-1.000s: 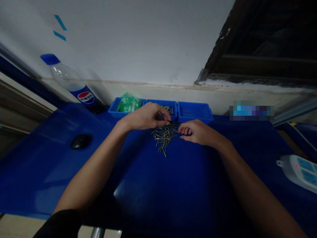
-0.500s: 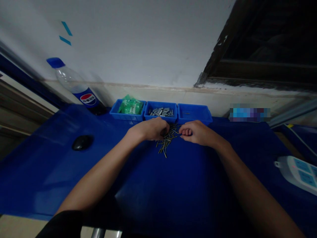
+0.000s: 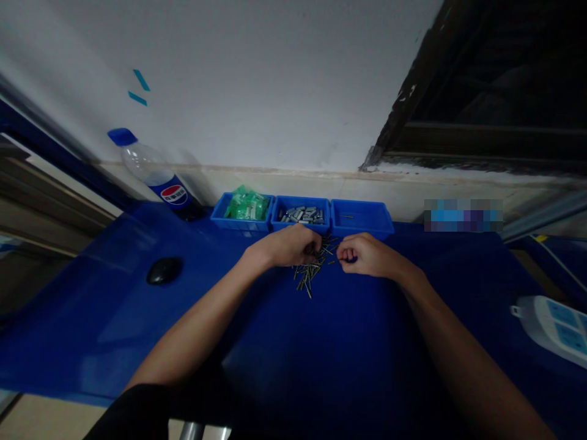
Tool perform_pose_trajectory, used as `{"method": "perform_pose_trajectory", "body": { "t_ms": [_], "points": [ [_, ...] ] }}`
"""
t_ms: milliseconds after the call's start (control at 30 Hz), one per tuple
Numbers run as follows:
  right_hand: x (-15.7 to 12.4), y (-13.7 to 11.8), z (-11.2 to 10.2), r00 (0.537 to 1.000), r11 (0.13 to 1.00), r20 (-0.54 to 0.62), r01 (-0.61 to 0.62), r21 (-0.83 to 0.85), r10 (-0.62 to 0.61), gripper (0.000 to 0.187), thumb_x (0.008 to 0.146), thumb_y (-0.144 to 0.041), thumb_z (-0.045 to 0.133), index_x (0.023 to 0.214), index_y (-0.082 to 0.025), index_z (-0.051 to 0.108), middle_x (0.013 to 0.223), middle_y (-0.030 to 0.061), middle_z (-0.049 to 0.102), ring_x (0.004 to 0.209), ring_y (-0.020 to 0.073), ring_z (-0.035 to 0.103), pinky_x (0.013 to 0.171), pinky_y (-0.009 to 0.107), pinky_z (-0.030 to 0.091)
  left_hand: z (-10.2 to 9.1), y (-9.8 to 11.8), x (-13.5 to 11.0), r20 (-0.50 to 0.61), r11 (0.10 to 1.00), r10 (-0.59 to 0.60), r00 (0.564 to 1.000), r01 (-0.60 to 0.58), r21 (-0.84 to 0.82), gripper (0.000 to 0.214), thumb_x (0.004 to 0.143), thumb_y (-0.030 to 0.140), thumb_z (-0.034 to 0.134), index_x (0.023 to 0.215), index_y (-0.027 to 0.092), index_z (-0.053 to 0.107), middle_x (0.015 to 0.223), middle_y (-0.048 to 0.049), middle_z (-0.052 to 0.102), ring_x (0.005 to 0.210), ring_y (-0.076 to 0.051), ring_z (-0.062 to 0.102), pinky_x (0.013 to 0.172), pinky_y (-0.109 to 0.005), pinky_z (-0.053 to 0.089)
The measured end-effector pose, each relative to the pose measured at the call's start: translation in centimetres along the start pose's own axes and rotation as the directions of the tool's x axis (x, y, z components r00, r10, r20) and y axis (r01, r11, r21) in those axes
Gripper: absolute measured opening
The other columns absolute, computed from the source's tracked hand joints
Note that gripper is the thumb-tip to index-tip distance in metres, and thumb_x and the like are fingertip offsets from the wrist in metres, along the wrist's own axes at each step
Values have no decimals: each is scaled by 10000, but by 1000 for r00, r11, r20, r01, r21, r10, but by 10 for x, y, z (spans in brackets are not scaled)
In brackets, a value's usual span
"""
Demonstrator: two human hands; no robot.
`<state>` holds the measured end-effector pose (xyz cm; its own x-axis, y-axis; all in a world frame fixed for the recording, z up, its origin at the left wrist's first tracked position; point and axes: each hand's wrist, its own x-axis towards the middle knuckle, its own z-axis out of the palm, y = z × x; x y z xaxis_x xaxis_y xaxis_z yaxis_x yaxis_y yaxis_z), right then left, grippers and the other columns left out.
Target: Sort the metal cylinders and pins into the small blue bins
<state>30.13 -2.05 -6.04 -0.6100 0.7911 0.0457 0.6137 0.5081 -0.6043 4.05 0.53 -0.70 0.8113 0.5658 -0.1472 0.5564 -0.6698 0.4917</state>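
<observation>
A heap of thin yellowish metal pins (image 3: 310, 273) lies on the blue table (image 3: 321, 354) in front of three blue bins. My left hand (image 3: 293, 245) rests on the left part of the heap with its fingers curled in a pinch; what they hold is too small to make out. My right hand (image 3: 367, 255) sits at the heap's right edge, its fingers closed into a loose fist over pins. The middle bin (image 3: 300, 215) holds several small grey metal pieces, the left bin (image 3: 246, 207) holds green packets, and the right bin (image 3: 362, 219) has one pin in it.
A Pepsi bottle (image 3: 156, 177) leans at the wall behind the left bin. A black mouse (image 3: 164, 271) lies on the table to the left. A white power strip (image 3: 554, 327) sits at the right edge. The wall runs close behind the bins.
My left hand came back from over the middle bin down onto the pin heap, uncovering the grey pieces. My right hand closed more tightly. The view shifted slightly.
</observation>
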Motion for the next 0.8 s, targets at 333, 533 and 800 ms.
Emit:
{"method": "perform_pose_trajectory", "body": {
  "t_ms": [333, 533, 800],
  "points": [
    [-2, -17, -18, 994, 996, -109, -5, 83, 14, 65, 762, -202, 695, 794, -226, 746, 743, 8, 685, 656, 163, 594, 643, 333, 485, 19, 9, 13, -141, 984, 115, 983, -132, -117, 199, 988, 243, 635, 1012, 142, 805, 852, -84, 778, 722, -164, 683, 688, -299, 463],
    [-3, -24, -25, 977, 992, -210, -20, 126, 46, 84, 800, -225, 712, 870, -237, 755, 778, 15, 726, 692, 185, 654, 686, 366, 548, 15, 8, 12, -278, 973, 43, 960, -103, -205, 170, 928, 200, 644, 927, 142, 804, 816, -68, 785, 665, -150, 660, 662, -297, 473],
    [-2, -29, -27, 952, 776, -170, -96, 623, 254, 196, 807, -376, 820, 940, -234, 797, 842, 52, 828, 812, 238, 802, 820, 439, 657, 15, 8, 14, -442, 938, -90, 892, -74, -339, 163, 925, 308, 715, 902, 165, 789, 804, -44, 790, 687, -153, 701, 678, -290, 530]
  ]
}}
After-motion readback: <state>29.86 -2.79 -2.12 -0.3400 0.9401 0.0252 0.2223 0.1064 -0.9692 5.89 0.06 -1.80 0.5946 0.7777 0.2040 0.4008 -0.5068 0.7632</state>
